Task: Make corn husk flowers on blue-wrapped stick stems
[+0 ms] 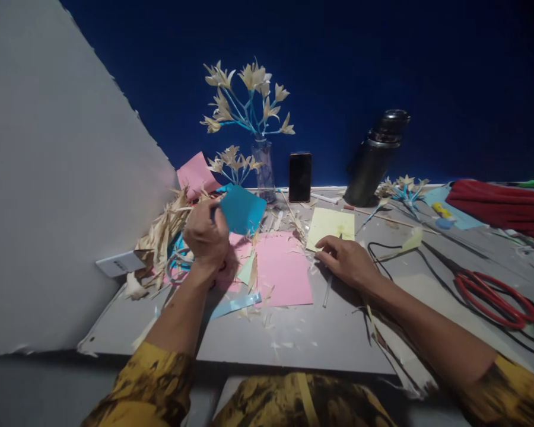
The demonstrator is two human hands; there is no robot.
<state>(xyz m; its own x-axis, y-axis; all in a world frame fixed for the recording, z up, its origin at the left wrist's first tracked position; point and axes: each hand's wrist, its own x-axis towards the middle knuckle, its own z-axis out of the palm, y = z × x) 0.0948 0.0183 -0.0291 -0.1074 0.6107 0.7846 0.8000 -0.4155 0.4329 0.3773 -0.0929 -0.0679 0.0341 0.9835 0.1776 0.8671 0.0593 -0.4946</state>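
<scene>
My left hand [206, 232] is closed, pinching a square of blue paper [244, 209] that is raised and tilted above the table's left side. My right hand [347, 261] rests low over the table with its fingers loosely bent and apart. Its fingertips lie at the lower edge of a pale yellow paper square [323, 227]; whether they press on it is hard to see. A thin clear stick [328, 290] lies just below that hand. Between the hands is a pink paper sheet [285, 273] strewn with dry husk scraps. A light blue strip [235, 304] lies at its lower left.
Behind stand a clear bottle [267, 172] with husk flowers [251, 80], a phone [299, 178] and a dark flask [374, 160]. Dried husks [160, 237] pile at left. At right are red-handled scissors [493, 293], a black cord [436, 276] and a red cloth [502, 204].
</scene>
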